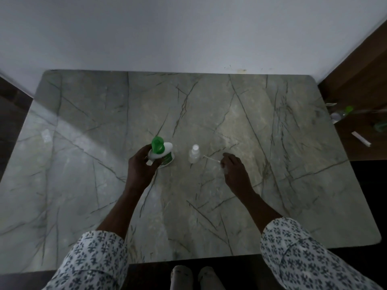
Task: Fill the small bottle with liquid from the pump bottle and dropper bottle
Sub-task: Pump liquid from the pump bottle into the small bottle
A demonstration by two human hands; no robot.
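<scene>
While the left hand (140,166) curls its fingers round the near-left side of the pump bottle (166,152), that white bottle with its green pump head stands on the marbled grey surface (272,122), about mid-way across. Just to its right, apart from it, stands the small bottle (194,154), clear with a white top and upright. The right hand (233,168) is further right, its fingers pressed together and pinching one end of a thin tube (211,159). The tube's free end points left and stops just beside the small bottle; I cannot tell whether they touch. Both forearms come from patterned white sleeves (303,254) at the near edge. On the wooden floor (356,91) to the far right lies a green-capped bottle (343,113), blurred.
</scene>
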